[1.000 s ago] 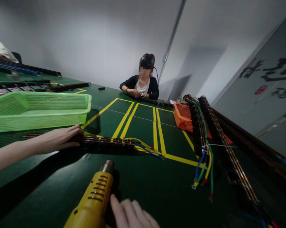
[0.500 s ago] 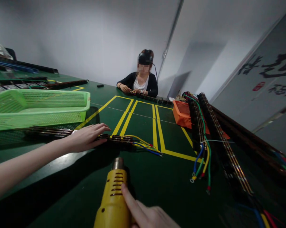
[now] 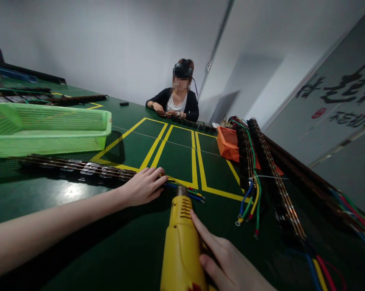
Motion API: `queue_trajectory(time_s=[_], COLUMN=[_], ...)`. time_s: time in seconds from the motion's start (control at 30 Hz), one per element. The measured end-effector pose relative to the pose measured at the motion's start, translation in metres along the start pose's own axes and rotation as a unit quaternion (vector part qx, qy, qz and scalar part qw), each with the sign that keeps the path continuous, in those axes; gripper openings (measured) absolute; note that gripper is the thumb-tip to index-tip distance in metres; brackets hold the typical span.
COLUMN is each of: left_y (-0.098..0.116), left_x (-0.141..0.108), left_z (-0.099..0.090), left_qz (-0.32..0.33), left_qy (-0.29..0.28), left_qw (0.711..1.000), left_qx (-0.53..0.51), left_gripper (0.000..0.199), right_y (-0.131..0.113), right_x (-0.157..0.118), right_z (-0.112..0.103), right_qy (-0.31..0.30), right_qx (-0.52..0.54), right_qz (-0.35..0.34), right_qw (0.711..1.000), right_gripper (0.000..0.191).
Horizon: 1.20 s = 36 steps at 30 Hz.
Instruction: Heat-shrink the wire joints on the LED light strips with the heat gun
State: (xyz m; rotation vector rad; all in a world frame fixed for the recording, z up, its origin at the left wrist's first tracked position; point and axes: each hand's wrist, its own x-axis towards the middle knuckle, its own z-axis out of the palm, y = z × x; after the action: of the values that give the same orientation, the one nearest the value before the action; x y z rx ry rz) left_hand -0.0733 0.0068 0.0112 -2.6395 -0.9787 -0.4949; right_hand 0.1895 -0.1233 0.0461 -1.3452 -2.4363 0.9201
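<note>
A yellow heat gun (image 3: 181, 238) is gripped in my right hand (image 3: 223, 258), its metal nozzle pointing away from me at the colored wires (image 3: 196, 195). My left hand (image 3: 147, 184) is closed over the wire end of a long dark strip assembly (image 3: 88, 169), fingers wrapped around it. That assembly lies on the green table and runs left, with thin copper-colored rods and shiny blocks along it. Blue, green and yellow wires with metal tips stick out to the right of my left hand, partly behind the nozzle.
A green basket (image 3: 49, 141) stands at the left, an orange basket (image 3: 227, 147) at the right. More strip assemblies (image 3: 276, 178) with wires (image 3: 256, 202) lie on the right. Across the table (image 3: 122, 238), a person (image 3: 182, 97) in a headset handles wires. Yellow tape marks the surface.
My left hand has moved right along the strip, to the wire end. The heat gun in my right hand has moved right and forward, nearer the wires. The view has shifted slightly.
</note>
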Motion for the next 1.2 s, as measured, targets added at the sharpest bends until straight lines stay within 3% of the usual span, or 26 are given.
queue_trajectory(time_s=[0.17,0.33,0.53,0.7,1.07,1.2], left_y=[0.007,0.007,0.004,0.004,0.005,0.004], left_x=[-0.007,-0.007,-0.009,-0.011,-0.007,-0.006], left_z=[-0.007,-0.007,-0.005,-0.005,-0.002,0.0], left_qz=[0.003,0.007,-0.02,0.0,0.003,0.006], left_qy=[0.017,0.029,0.015,0.023,0.048,0.058], left_qw=[0.999,0.998,1.0,0.999,0.998,0.996], left_qx=[0.046,0.062,0.016,0.025,0.045,0.061], left_gripper=[0.024,0.017,0.021,0.018,0.019,0.019], right_y=[-0.022,-0.042,-0.035,-0.035,-0.035,-0.043], right_x=[0.005,0.005,0.005,0.006,0.006,0.005], right_z=[0.006,0.009,0.016,0.016,0.015,0.01], right_qy=[-0.04,-0.065,-0.049,-0.045,-0.05,-0.066], right_qx=[0.013,-0.003,0.008,0.01,0.017,0.021], right_qz=[-0.012,0.061,0.004,-0.011,-0.013,0.022], right_qw=[0.999,0.996,0.999,0.999,0.999,0.997], right_gripper=[0.07,0.076,0.069,0.068,0.067,0.068])
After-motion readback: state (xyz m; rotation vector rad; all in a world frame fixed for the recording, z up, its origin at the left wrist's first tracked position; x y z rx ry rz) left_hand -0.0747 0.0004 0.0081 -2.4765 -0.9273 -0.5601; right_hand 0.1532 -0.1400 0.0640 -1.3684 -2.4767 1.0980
